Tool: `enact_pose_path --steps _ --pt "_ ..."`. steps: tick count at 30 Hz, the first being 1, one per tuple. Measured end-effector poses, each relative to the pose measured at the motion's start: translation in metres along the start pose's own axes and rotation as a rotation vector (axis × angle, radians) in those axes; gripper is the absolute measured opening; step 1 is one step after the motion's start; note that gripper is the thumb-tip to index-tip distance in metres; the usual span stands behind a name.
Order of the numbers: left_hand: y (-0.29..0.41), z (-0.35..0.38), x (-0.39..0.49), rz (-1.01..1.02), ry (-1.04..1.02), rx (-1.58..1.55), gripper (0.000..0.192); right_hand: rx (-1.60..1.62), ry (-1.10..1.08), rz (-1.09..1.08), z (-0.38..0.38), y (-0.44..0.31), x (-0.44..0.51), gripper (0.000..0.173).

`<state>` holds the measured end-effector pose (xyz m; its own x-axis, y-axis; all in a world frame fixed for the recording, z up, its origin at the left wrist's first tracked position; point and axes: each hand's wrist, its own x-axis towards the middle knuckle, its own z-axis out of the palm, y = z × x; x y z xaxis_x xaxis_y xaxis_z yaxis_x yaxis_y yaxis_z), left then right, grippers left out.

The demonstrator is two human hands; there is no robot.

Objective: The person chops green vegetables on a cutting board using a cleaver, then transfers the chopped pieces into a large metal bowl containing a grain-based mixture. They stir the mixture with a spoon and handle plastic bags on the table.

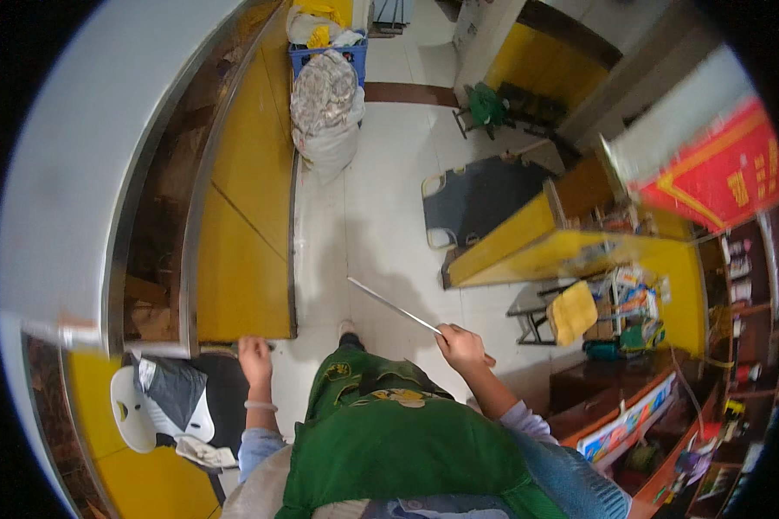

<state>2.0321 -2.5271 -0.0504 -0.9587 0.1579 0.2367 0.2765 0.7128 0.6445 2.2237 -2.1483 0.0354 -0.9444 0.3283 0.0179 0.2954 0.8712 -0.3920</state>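
Note:
My right hand [462, 348] is closed around the handle of a long, thin metal tool [393, 305]. A brownish handle end shows below the fist. Whether the metal part is a blade seen edge-on or a rod, I cannot tell. It points forward and left over the tiled floor. My left hand [255, 361] hangs by the lower corner of a yellow cabinet [250, 272], its fingers curled. Blur hides whether anything is in them. A green apron [402, 447] covers my front, and one shoe [346, 328] shows ahead of it.
A stuffed white sack [328, 123] and a blue crate [357, 55] stand along the left cabinets. To the right are a dark folding cot [487, 198], a yellow partition [513, 250] and a stool with a yellow seat [571, 313]. A white chair [133, 412] holds a black bag [175, 389].

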Motion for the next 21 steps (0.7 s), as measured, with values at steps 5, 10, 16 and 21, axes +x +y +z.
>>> enact_pose_path --steps 5,10,16,21 --pt "0.087 0.099 0.208 0.182 -0.102 -0.204 0.006 0.002 -0.067 0.324 -0.038 0.041 0.129 0.016" --pt "0.156 0.198 0.406 0.303 -0.13 -0.359 0.005 0.109 -0.065 0.685 -0.048 0.1 0.276 0.022" --pt "0.19 0.294 0.572 0.345 -0.178 -0.17 0.006 0.007 0.031 0.607 -0.061 0.211 0.485 0.023" --pt "0.222 0.341 0.699 0.124 -0.059 -0.196 0.006 0.036 0.03 0.419 -0.131 0.261 0.706 0.021"
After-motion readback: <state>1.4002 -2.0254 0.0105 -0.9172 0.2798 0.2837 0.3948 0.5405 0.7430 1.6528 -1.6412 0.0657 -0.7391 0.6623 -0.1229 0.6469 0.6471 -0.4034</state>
